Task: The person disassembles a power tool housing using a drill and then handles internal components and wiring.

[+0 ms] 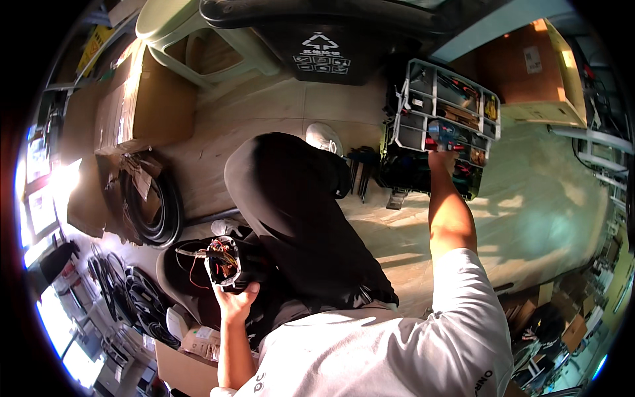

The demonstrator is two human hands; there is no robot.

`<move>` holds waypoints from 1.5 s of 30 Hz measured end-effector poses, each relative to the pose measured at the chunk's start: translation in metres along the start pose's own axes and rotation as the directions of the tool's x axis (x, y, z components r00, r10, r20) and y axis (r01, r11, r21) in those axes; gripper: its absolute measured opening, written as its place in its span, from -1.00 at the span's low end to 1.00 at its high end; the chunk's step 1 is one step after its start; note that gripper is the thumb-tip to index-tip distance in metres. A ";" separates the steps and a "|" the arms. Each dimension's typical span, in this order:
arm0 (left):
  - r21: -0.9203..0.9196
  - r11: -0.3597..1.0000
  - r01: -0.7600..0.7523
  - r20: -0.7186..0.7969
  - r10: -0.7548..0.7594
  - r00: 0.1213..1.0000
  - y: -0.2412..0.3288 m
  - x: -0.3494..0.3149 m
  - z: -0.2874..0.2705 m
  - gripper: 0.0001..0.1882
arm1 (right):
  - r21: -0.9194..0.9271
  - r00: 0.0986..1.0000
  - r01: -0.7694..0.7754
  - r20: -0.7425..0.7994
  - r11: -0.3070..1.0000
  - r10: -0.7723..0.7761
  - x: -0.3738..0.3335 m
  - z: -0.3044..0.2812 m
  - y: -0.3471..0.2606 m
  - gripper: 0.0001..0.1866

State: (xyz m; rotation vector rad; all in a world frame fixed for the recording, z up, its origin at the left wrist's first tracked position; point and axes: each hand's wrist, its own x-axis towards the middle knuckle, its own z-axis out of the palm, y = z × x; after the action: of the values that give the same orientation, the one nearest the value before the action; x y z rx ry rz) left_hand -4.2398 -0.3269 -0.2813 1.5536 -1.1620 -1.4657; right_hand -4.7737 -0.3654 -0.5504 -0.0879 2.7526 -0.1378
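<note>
My left hand [236, 303] grips a round open housing [225, 263] from below, above my bent left leg. Its white rim surrounds a tangle of coloured wires, and a few leads stick out to the left. My right arm stretches forward to an open toolbox [477, 184] with a grey compartment tray [413, 137]. There my right hand [442, 161] is closed on a blue-and-red power tool [446, 132], low over the tray. The fingertips are small and partly hidden. Other hand tools [460, 87] lie in the tray's compartments.
Beside the toolbox stand several dark-handled tools [361, 165]. A black bin [324, 56] and a pale green stool [173, 30] are ahead. To the left are a cardboard box [149, 99] and coiled black hose [173, 212]. A wooden box [539, 73] sits at the far right.
</note>
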 end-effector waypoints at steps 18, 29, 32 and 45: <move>-0.199 0.973 -0.117 0.104 0.140 0.985 -0.003 0.010 0.012 -0.03 | 0.710 0.783 0.489 -0.100 0.507 -0.615 -0.180 -0.141 0.145 -0.45; 0.334 0.833 -0.440 -0.190 0.517 0.835 0.022 -0.067 -0.011 0.03 | 0.958 0.056 0.271 0.085 0.097 -0.995 -0.386 -0.250 0.059 -0.32; 0.171 0.632 -0.756 -0.146 0.775 0.615 0.044 -0.089 -0.027 -0.29 | 0.931 -0.084 0.357 0.117 0.080 -0.990 -0.416 -0.253 0.041 -0.16; -0.840 0.527 0.127 0.327 0.306 0.894 0.091 -0.036 0.005 -0.57 | 0.909 -0.257 0.085 0.417 0.409 -0.872 -0.451 -0.194 0.021 -0.57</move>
State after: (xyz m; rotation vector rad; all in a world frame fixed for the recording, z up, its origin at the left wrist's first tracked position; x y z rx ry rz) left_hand -4.2569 -0.3257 -0.1845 0.4516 -0.5168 -1.9476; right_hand -4.4308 -0.2925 -0.2069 -0.9560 0.8056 -0.8552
